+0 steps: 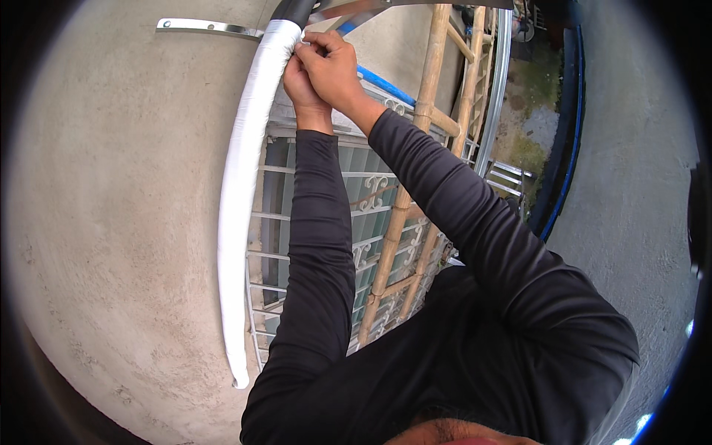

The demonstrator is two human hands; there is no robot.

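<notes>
A long pipe covered in shiny white wrapping [241,163] runs beside the wall, curving from the top of the view to its lower end. Above the wrapping, a black section [294,10] of the pipe shows. My right hand [335,72] is closed in a pinch at the wrapping's upper right edge, where a small white bit shows between the fingertips. Just under it, my left hand [302,90] is also closed at the same edge, its fingers partly covered by the right hand.
A flat metal bracket [208,27] sticks out along the beige wall [126,185]. Bamboo poles [393,241] and a white window grille [271,215] lie beneath my arms. Behind my right hand runs a blue pipe [386,85]. Ground [530,111] shows far below, beside a grey wall [638,163].
</notes>
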